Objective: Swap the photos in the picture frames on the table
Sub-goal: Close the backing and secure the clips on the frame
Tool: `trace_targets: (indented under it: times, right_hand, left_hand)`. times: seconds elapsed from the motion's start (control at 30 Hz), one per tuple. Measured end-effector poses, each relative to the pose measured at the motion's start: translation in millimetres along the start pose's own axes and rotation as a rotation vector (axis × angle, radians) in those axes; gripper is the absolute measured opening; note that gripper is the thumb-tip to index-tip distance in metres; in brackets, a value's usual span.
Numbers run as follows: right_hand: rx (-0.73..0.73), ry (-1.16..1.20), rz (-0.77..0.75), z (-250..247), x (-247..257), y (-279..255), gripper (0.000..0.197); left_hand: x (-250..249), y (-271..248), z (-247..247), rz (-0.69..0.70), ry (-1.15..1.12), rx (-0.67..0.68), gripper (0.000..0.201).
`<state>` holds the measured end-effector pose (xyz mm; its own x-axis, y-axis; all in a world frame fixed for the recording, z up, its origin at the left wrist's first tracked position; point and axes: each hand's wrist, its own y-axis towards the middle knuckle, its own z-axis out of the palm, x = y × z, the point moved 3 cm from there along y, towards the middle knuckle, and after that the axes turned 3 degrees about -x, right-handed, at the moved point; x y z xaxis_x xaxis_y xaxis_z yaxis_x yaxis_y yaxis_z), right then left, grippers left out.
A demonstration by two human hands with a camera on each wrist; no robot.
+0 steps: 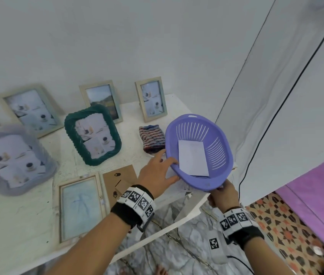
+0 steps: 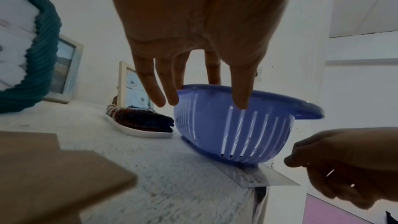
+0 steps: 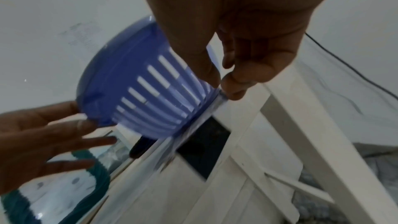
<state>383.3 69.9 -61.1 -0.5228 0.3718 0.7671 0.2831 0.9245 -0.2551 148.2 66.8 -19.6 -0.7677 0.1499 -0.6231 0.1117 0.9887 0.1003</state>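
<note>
L hand, fingers spread, tips the purple basket up at the worktop corner, prob. so R hand can pinch the photo beneath. Opened frame lies face-down nearby.

Soft, even, cool light fills the head view, with faint shadows and no glare. The frames left of the left hand smear with blur, and straight edges bow toward the borders. Both wrist views are dimmer: the hands sit dark and backlit against pale walls, the nearest things out of focus.
</note>
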Motion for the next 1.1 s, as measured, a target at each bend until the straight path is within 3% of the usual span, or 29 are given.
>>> trace_targets:
  times: [0.17, 0.3, 0.37, 0.47, 0.6, 0.77, 0.87, 1.1]
  right_hand:
    - [-0.096, -0.206, -0.034, -52.6, 10.2, 24.8, 0.020]
    - [-0.259, -0.339, -0.314, -100.4, 83.4, 52.7, 0.016]
    - [-0.198, -0.446, -0.477, -95.5, 129.7, 62.0, 0.015]
    - [0.096, -0.756, -0.663, -52.4, 182.7, 73.5, 0.023]
    - [0.375, -1.170, -0.622, 25.9, 202.5, 100.6, 0.042]
    - [0.424, -1.474, -0.609, 61.3, 182.5, 113.9, 0.045]
    - [0.490, -1.520, -0.561, 73.3, 171.6, 120.4, 0.047]
    - [0.378, -1.317, -0.599, 86.2, 165.4, 140.8, 0.060]
  left_hand:
    - [6.2, -4.0, 5.1, -0.009, -0.046, 0.028, 0.051]
    - [10.9, -6.1, 8.7, 0.001, -0.090, -0.007, 0.054]
    - [11.2, -5.5, 10.3, -0.009, -0.093, -0.012, 0.053]
    - [9.6, -5.2, 10.9, -0.018, -0.103, -0.008, 0.053]
    - [7.3, -7.6, 10.3, -0.030, -0.100, -0.005, 0.053]
    - [5.0, -9.6, 8.7, -0.023, -0.088, -0.004, 0.053]
    - [4.4, -10.3, 8.8, -0.026, -0.089, -0.013, 0.053]
    - [7.1, -9.2, 9.3, -0.017, -0.096, -0.006, 0.052]
